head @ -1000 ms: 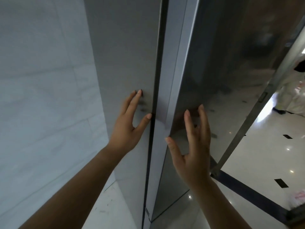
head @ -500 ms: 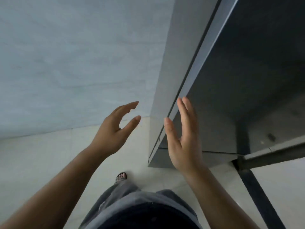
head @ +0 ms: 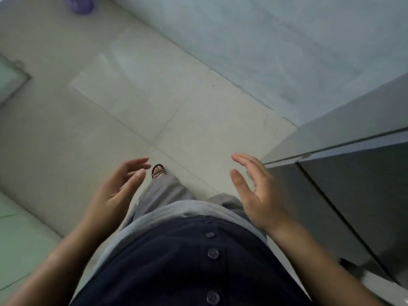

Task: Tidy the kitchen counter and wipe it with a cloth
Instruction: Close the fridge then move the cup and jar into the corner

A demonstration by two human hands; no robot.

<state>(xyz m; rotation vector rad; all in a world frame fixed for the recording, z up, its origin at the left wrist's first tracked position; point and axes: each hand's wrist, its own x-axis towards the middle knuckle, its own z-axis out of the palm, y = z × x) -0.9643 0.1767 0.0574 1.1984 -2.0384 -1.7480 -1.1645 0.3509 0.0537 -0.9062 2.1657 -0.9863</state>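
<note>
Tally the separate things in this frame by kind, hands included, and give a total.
Hands: 2 (left hand, right hand), both empty
Sandalled foot: 1
Purple object, blurred, on the floor: 1
Dark cabinet: 1
Total: 5

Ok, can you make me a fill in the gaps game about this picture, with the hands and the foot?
The left hand and the right hand both hold ____.
The foot on the floor wears a black ____.
The dark shirt closes with a row of round ____.
The grey cabinet stands on the person's ____ side.
Missing words: nothing, sandal, buttons, right.
</note>
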